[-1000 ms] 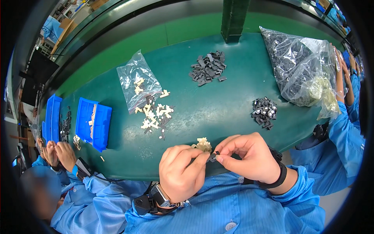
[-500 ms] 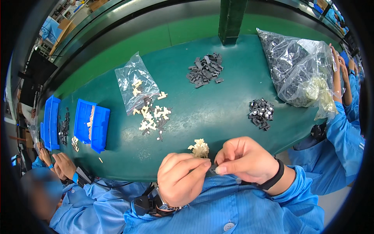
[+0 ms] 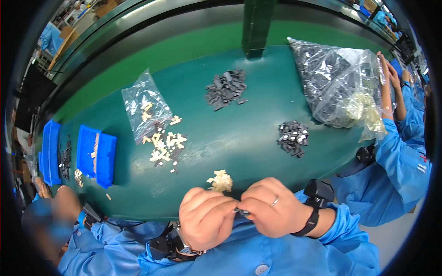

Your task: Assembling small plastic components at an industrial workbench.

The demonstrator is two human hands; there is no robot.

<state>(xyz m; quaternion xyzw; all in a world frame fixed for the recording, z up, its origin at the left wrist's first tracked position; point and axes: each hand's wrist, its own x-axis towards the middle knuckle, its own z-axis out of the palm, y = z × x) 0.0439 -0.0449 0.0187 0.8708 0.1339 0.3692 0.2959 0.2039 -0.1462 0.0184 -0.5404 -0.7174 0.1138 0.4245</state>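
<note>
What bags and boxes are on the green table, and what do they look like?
Small clear plastic bag: left of middle, crinkled, cream pieces inside and spilling out below it.
Big clear plastic bag: far right, bulging, full of dark parts.
Blue plastic bins: left edge, open rectangular trays side by side.
No labels, signs or screens show clearly.

big clear bag (image 3: 338,83): dark parts, 2 o'clock
small bag (image 3: 145,108): cream pieces, 10 o'clock
blue trays (image 3: 95,155): 9 o'clock
</note>
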